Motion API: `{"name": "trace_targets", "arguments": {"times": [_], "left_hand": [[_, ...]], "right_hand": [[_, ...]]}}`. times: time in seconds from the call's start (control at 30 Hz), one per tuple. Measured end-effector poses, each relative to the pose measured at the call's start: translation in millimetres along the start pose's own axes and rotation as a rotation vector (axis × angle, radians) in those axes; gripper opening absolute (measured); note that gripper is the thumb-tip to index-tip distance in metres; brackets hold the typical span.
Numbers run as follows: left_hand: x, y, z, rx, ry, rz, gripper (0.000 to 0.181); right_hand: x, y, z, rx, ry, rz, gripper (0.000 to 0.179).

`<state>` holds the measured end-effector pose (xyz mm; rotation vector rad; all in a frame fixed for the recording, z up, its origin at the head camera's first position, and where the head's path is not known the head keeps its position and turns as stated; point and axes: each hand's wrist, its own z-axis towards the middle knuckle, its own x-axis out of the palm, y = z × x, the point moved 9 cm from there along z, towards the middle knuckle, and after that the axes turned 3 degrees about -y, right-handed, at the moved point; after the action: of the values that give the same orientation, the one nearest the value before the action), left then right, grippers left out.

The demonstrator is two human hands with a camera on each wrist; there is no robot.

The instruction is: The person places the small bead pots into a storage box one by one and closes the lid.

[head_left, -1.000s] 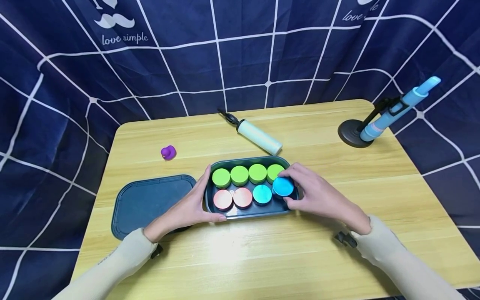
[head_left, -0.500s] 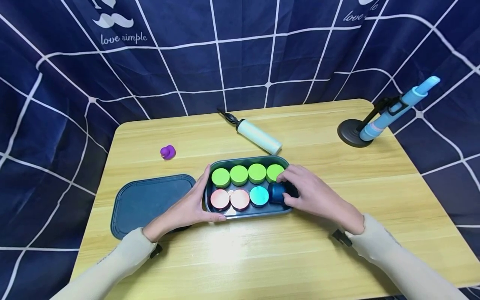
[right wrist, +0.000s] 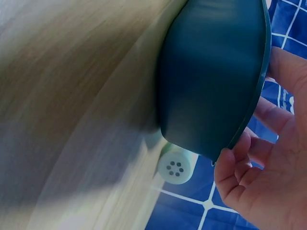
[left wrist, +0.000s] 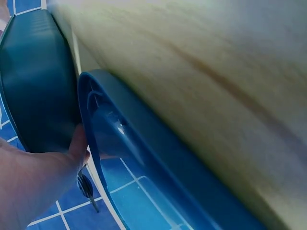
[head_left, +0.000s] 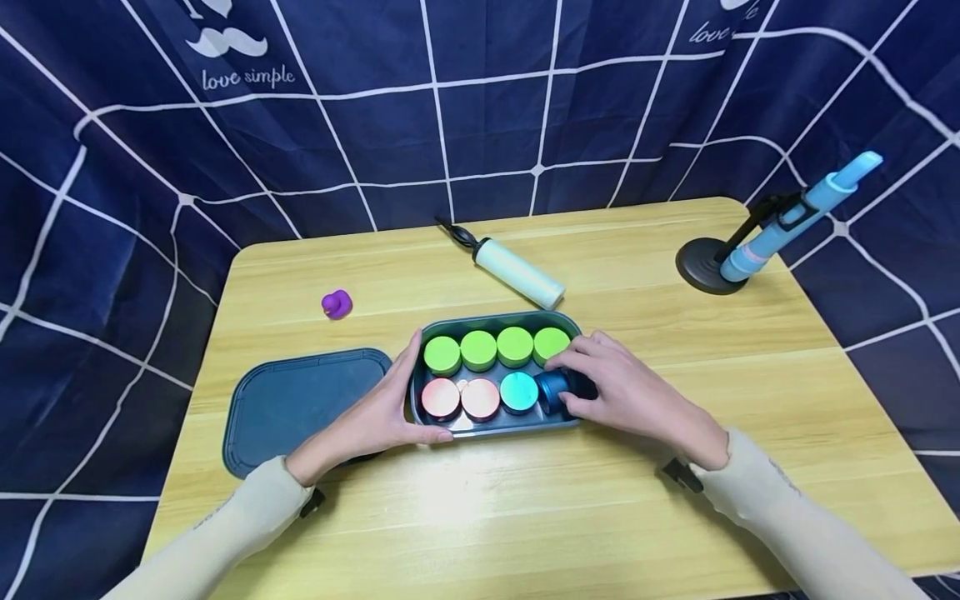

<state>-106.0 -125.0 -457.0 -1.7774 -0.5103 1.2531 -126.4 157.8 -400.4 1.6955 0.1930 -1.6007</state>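
A dark blue plastic box (head_left: 510,426) stands mid-table with two rows of cylinders in it. The back row has several green cylinders (head_left: 478,351); in front are two pink cylinders (head_left: 480,399) and a turquoise cylinder (head_left: 518,392). At the front row's right end a blue cylinder (head_left: 553,390) lies tilted, pinched between thumb and fingers of my right hand (head_left: 637,396). My left hand (head_left: 378,410) grips the box's left end, thumb along the front edge. Both wrist views show the box's outer wall (left wrist: 41,81); the right wrist view does not show the blue cylinder.
Left of the box lies a matching dark blue lid (head_left: 300,408), partly under my left hand. Behind are a purple toy duck (head_left: 337,304) and a pale hand pump (head_left: 520,273). A light blue tube (head_left: 787,221) leans in a black stand at the back right.
The blue cylinder has gone from upright, held above the front row, to lying tilted lower in the box. My right hand has moved slightly left. The neighbouring front-row cylinders have shifted slightly left.
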Motion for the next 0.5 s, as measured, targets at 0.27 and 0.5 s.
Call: {"name": "trace_targets", "arguments": {"times": [0.27,0.5], "left_hand": [[0.1,0.6,-1.7,-0.01,-0.006,0.01,0.145],[0.8,1.8,-1.6,-0.001,-0.011,0.012,0.145]], "right_hand": [[2.7,9.2,5.0,-0.006,-0.02,-0.127,0.044],[5.5,14.6,7.5,0.041,-0.038,-0.193,0.041]]}}
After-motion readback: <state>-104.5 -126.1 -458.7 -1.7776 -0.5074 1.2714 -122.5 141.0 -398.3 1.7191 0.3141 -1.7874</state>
